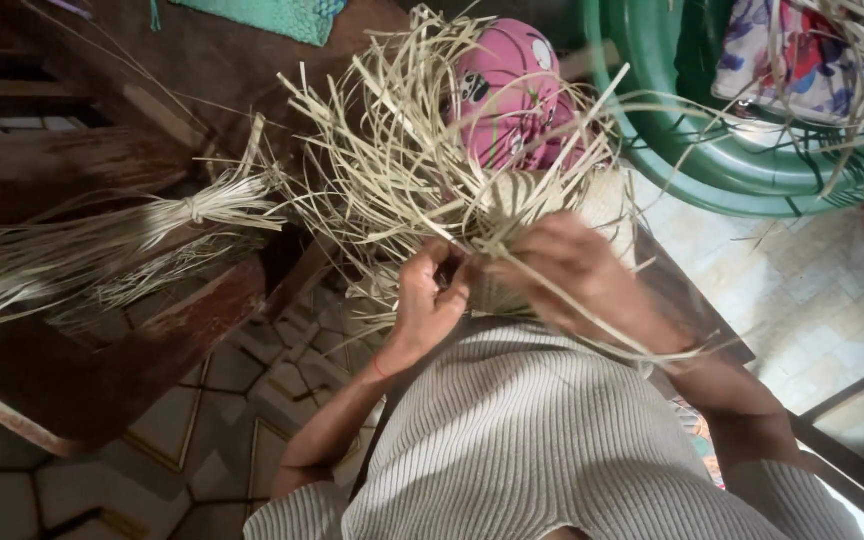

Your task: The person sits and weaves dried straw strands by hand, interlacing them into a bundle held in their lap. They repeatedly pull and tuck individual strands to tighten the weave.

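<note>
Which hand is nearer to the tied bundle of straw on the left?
Left. The left hand is nearer to the tied bundle; the right hand is farther away, beyond it.

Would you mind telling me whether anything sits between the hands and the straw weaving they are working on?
Nothing visible does: the left hand and right hand both already grip the straw weaving.

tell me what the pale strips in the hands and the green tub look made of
Pale strips: likely dried palm leaf or similar plant fibre, matte and straw-coloured; they are flat, thin and splay stiffly. Green tub: probably moulded plastic, with a glossy sheen and smooth ridged rim. Left hand and right hand grip the strips.
</note>
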